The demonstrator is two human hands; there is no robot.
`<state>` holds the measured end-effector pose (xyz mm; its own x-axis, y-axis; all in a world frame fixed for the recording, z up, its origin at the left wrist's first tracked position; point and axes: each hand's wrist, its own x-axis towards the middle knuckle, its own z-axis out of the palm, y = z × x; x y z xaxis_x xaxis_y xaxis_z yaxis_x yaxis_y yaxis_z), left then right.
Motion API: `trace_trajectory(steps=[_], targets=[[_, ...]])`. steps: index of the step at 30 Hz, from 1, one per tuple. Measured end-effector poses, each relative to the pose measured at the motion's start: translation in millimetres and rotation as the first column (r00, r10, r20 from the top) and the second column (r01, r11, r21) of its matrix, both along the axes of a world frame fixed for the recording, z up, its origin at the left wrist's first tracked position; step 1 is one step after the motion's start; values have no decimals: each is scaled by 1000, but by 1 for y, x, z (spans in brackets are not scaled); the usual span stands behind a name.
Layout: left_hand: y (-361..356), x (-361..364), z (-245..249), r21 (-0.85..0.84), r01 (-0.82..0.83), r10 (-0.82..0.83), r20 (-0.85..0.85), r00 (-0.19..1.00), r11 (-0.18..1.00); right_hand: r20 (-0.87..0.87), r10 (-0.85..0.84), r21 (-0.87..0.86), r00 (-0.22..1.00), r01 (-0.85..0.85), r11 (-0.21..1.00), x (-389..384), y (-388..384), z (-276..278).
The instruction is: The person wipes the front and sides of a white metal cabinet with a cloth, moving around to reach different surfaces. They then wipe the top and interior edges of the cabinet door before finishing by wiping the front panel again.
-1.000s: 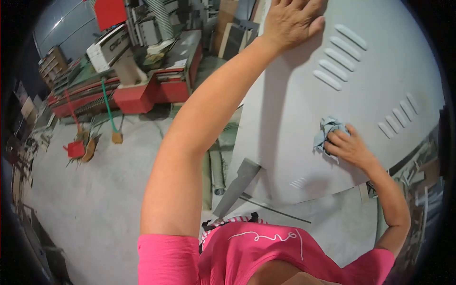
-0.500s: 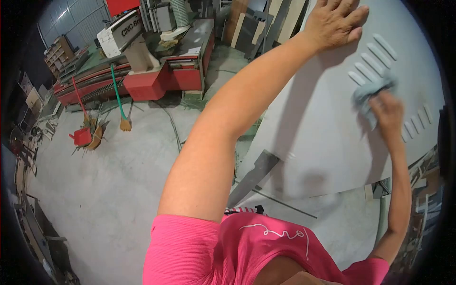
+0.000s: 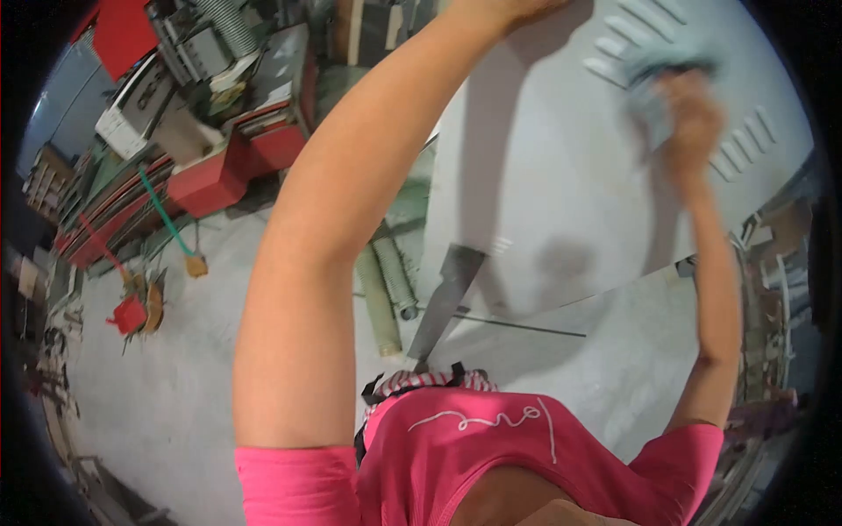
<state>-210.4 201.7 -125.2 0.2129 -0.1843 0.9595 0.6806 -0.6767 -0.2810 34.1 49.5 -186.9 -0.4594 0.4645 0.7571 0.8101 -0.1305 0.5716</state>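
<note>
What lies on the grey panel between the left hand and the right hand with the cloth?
A row of long slots in the grey panel, blurred, beside the cloth; the head view shows it.

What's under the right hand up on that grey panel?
A crumpled blue-grey cloth under the right hand, against the panel beside the vent slots. The panel surface beneath is covered.

Red machine (image 3: 219,171), broom (image 3: 167,219), pipes (image 3: 393,279)
</note>
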Motion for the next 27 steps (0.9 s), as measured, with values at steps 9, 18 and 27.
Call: trace_trajectory(steps=[9,18,27], targets=[[-11,-4,0,14,29,-29,-2,1000,999,248,192,24,950,-204,979,14,-16,64],[-24,-9,8,-95,24,-24,0,1000,995,85,212,245,973,-227,943,-28,9,114],[-15,-8,2,100,77,-89,116,989,992,-99,393,572,914,-271,774,50,8,195]])
